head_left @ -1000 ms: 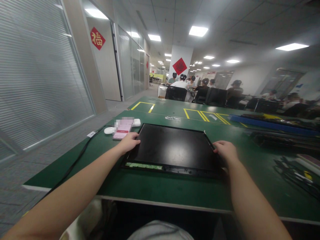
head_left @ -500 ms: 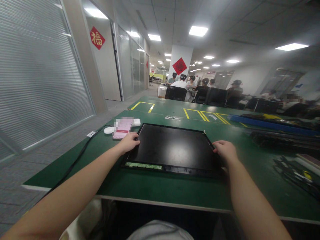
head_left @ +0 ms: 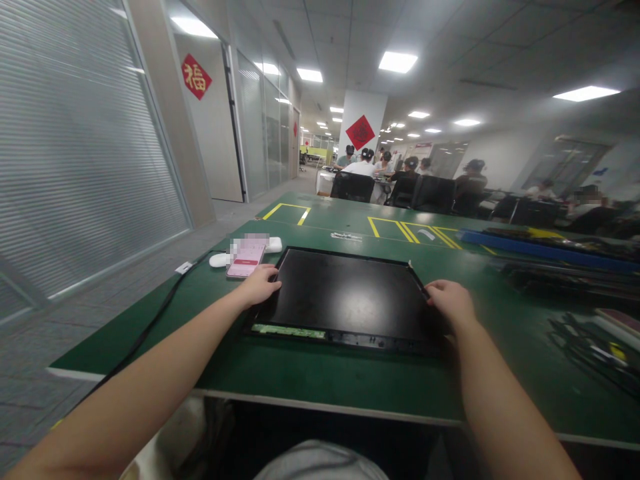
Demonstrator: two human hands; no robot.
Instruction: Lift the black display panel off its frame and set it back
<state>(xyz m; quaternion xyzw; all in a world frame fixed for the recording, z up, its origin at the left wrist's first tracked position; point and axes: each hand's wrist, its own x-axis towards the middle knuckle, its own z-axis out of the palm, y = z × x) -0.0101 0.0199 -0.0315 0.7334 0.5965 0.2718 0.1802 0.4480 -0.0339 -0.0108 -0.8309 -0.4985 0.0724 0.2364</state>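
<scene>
The table (head_left: 330, 383) bears a face-up screen (head_left: 345, 287), long axis crosswise (hands (head_left: 258, 288) (head_left: 453, 301) clamped on both ends).

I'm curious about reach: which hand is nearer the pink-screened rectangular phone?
Left. The left hand is close beside the phone; the right hand is across the black rectangular panel.

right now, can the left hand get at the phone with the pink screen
Probably yes: the phone lies close by the left hand, with nothing visible between them. That hand is on the black panel's left edge, though, so it would likely have to leave that first.
</scene>
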